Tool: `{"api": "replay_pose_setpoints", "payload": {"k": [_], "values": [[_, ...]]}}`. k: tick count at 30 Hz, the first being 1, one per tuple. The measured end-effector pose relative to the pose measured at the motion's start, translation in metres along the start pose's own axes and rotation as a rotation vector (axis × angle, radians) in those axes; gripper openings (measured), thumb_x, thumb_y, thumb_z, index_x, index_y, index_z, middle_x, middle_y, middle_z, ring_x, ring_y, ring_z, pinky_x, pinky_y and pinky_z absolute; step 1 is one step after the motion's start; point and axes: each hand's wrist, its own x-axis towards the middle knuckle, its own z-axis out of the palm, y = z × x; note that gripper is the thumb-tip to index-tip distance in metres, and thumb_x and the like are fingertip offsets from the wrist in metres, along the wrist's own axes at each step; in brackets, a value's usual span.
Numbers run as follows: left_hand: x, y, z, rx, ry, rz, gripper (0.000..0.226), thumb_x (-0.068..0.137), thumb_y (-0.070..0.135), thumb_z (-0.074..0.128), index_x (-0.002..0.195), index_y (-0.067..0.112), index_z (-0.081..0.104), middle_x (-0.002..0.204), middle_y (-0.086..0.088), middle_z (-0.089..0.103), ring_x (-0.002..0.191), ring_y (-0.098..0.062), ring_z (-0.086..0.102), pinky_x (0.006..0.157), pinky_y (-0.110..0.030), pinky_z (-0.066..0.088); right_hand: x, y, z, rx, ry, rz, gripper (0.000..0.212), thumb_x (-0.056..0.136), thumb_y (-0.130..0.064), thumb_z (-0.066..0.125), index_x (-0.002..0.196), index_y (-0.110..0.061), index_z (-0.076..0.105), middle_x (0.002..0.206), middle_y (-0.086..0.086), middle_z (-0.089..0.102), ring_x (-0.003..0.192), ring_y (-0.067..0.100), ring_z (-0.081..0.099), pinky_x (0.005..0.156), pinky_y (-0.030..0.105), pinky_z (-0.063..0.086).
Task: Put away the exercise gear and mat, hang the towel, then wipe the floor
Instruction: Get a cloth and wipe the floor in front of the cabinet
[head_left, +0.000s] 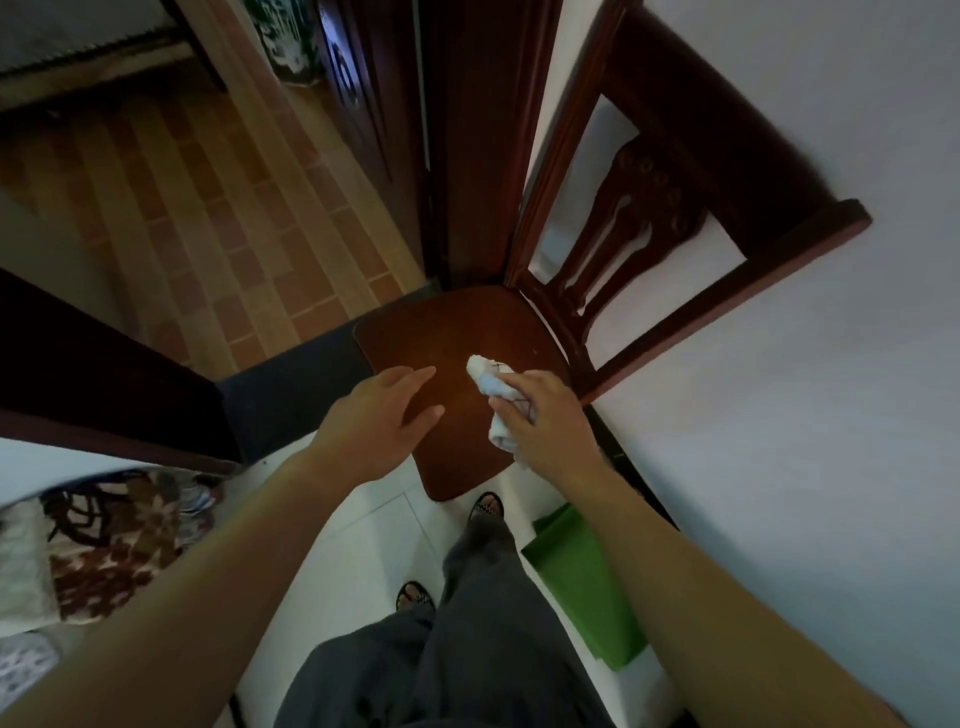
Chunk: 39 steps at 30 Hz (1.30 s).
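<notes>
Floral fabric (104, 540) in brown and cream lies at far left, below a dark wooden panel (104, 384). Beyond the panel is a brick-patterned floor (208, 208), and a dark doormat (296, 384) lies at its near edge. My left hand (379, 415) is next, palm down over the front of the wooden chair seat (457, 332). Its fingers are straight and slightly spread, and it holds nothing. I cannot tell whether it touches the wood. Just right of it, a bunched white cloth (491, 382) with thin dark lines sits over the middle of the seat. My right hand (545, 421) grips it, fingers curled over the top, and both ends of the cloth stick out past the hand. Below, my grey trousers (467, 649) and sandals stand on white floor tiles (358, 551). A green mat (582, 587) lies to the right of my legs, at the foot of the pale wall (779, 415). The carved chair back (649, 223) stands against that wall.
</notes>
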Motion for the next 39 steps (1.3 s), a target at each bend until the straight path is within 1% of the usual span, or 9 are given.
{"api": "replay_pose_setpoints", "payload": {"k": [7, 12, 19, 24, 26, 30, 35, 37, 39], "values": [[0.118, -0.019, 0.023, 0.033, -0.085, -0.048, 0.055, 0.093, 0.048, 0.040, 0.144, 0.031, 0.026, 0.146, 0.002, 0.036, 0.127, -0.020, 0.043, 0.099, -0.041, 0.045, 0.106, 0.056, 0.022, 0.002, -0.066, 0.067, 0.036, 0.090, -0.047, 0.050, 0.122, -0.031, 0.055, 0.120, -0.005, 0.051, 0.108, 0.016, 0.051, 0.091, 0.042, 0.049], [0.186, -0.040, 0.057, 0.087, -0.131, -0.053, 0.055, 0.093, 0.047, 0.040, 0.144, 0.031, 0.025, 0.147, 0.001, 0.035, 0.132, -0.022, 0.037, 0.102, -0.046, 0.040, 0.166, 0.089, 0.050, -0.036, -0.098, 0.080, 0.036, 0.092, -0.044, 0.050, 0.125, -0.030, 0.055, 0.124, -0.004, 0.049, 0.113, 0.015, 0.047, 0.094, 0.039, 0.046], [0.263, -0.084, 0.116, 0.127, -0.204, -0.052, 0.057, 0.092, 0.051, 0.038, 0.144, 0.035, 0.021, 0.150, 0.003, 0.030, 0.136, -0.021, 0.032, 0.105, -0.046, 0.038, 0.247, 0.144, 0.092, -0.151, -0.056, 0.017, 0.036, 0.093, -0.042, 0.049, 0.127, -0.031, 0.053, 0.131, -0.003, 0.046, 0.118, 0.019, 0.042, 0.098, 0.041, 0.040], [0.302, -0.119, 0.148, 0.148, -0.167, -0.078, 0.058, 0.092, 0.052, 0.037, 0.145, 0.037, 0.017, 0.153, 0.005, 0.024, 0.139, -0.021, 0.026, 0.108, -0.047, 0.034, 0.302, 0.176, 0.131, -0.241, -0.056, -0.124, 0.036, 0.093, -0.039, 0.050, 0.128, -0.032, 0.053, 0.138, -0.003, 0.043, 0.126, 0.018, 0.035, 0.100, 0.038, 0.035], [0.315, -0.129, 0.158, 0.139, -0.143, -0.084, 0.059, 0.092, 0.051, 0.037, 0.145, 0.036, 0.016, 0.154, 0.004, 0.022, 0.140, -0.022, 0.023, 0.108, -0.048, 0.033, 0.314, 0.190, 0.149, -0.280, -0.086, -0.160, 0.038, 0.091, -0.040, 0.052, 0.129, -0.034, 0.052, 0.139, -0.003, 0.042, 0.127, 0.018, 0.035, 0.101, 0.038, 0.031], [0.334, -0.138, 0.178, 0.109, -0.141, -0.072, 0.060, 0.093, 0.048, 0.040, 0.146, 0.034, 0.016, 0.156, 0.004, 0.014, 0.143, -0.023, 0.012, 0.110, -0.049, 0.030, 0.316, 0.218, 0.175, -0.317, -0.208, -0.059, 0.044, 0.091, -0.045, 0.051, 0.133, -0.032, 0.048, 0.149, -0.004, 0.031, 0.135, 0.017, 0.028, 0.109, 0.043, 0.028], [0.349, -0.139, 0.201, 0.104, -0.151, 0.022, 0.059, 0.094, 0.044, 0.041, 0.147, 0.032, 0.017, 0.157, 0.005, 0.006, 0.145, -0.022, 0.002, 0.111, -0.045, 0.027, 0.299, 0.234, 0.181, -0.287, -0.104, -0.001, 0.048, 0.089, -0.042, 0.056, 0.133, -0.027, 0.049, 0.148, -0.004, 0.032, 0.137, 0.018, 0.027, 0.106, 0.040, 0.035], [0.355, -0.139, 0.211, 0.126, -0.177, 0.059, 0.060, 0.094, 0.044, 0.040, 0.147, 0.032, 0.015, 0.157, 0.004, 0.004, 0.145, -0.022, 0.001, 0.110, -0.043, 0.027, 0.294, 0.240, 0.184, -0.300, -0.110, 0.038, 0.050, 0.089, -0.040, 0.055, 0.137, -0.029, 0.043, 0.152, -0.005, 0.027, 0.141, 0.018, 0.021, 0.108, 0.042, 0.034], [0.359, -0.140, 0.219, 0.150, -0.217, 0.085, 0.060, 0.095, 0.046, 0.037, 0.147, 0.034, 0.011, 0.158, 0.004, 0.001, 0.145, -0.021, 0.001, 0.111, -0.044, 0.027, 0.294, 0.246, 0.186, -0.371, -0.185, 0.055, 0.054, 0.093, -0.041, 0.048, 0.144, -0.033, 0.030, 0.157, -0.004, 0.013, 0.145, 0.019, 0.009, 0.114, 0.041, 0.023]]}}
